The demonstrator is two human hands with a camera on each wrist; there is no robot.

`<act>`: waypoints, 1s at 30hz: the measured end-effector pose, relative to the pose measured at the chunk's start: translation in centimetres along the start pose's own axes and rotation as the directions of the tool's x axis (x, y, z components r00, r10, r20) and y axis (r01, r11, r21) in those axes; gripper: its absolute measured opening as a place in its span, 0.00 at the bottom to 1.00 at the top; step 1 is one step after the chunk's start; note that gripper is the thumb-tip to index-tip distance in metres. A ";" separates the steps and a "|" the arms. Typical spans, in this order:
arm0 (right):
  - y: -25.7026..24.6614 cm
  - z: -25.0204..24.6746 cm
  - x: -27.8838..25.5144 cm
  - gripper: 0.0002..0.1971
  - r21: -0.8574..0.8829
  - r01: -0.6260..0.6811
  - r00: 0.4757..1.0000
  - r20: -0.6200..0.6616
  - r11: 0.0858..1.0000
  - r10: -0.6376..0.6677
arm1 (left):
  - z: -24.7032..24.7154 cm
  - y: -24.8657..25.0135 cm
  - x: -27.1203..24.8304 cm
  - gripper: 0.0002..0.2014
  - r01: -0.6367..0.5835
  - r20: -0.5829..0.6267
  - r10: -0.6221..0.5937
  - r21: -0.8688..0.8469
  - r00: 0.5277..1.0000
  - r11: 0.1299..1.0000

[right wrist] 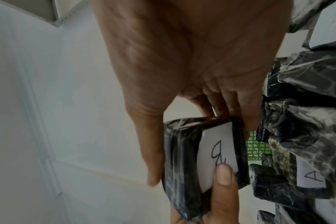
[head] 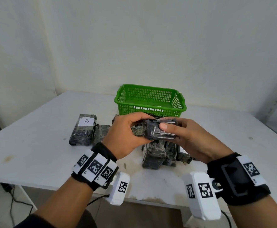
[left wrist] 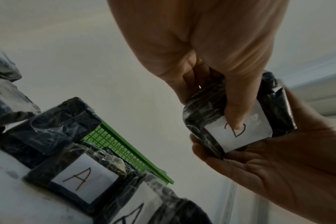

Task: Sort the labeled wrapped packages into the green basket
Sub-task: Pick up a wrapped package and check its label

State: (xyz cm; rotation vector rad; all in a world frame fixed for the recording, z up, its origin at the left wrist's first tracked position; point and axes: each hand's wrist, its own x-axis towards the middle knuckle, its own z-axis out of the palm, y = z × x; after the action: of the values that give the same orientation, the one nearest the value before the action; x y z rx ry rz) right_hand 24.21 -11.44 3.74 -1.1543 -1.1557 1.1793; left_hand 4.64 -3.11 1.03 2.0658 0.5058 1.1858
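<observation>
Overhead, both hands (head: 159, 137) pinch a wrapped package (head: 157, 131) near the basket (head: 151, 111) rim.

Soft, even daylight fills the head view, casting only faint shadows on the white table (head: 36, 145); straight lines bow toward the frame edges. Both wrist views are dimmer and grainy, perhaps motion-blurred, with plastic wrap catching glare.

Green lattice basket (head: 150, 102), black glossy packages (head: 83, 130) with white labels (head: 86, 121).
</observation>
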 end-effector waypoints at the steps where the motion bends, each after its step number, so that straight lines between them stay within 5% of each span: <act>1: -0.1 -0.1 -0.2 0.23 -0.006 -0.004 1.000 0.019 1.000 0.004 | 0.0 0.0 0.1 0.25 0.009 -0.002 -0.009 -0.008 1.000 1.000; 17: 0.4 0.4 0.1 0.35 -0.136 -0.057 0.998 -0.019 0.989 0.055 | -0.7 0.2 0.6 0.23 0.068 0.084 -0.072 0.054 0.994 0.996; 19: 0.2 0.6 0.0 0.32 -0.147 -0.059 0.998 -0.031 0.987 0.055 | -0.8 0.0 1.0 0.21 0.101 0.124 -0.108 0.056 0.986 0.993; 25: -0.4 0.3 0.0 0.25 -0.428 0.154 0.972 -0.096 0.891 -0.214 | -0.9 0.0 1.9 0.20 0.164 0.174 -0.171 0.054 0.970 0.985; 30: -0.1 0.2 1.1 0.13 -0.454 0.115 0.938 -0.244 0.884 -0.248 | -0.9 -0.3 2.6 0.32 0.297 0.156 -0.277 -0.123 0.948 0.947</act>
State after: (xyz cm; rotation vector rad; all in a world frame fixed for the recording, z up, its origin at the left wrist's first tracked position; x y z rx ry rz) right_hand 24.10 -10.37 3.94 -1.4624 -1.2953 0.5845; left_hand 5.23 -0.94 2.67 1.8591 0.6126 0.8760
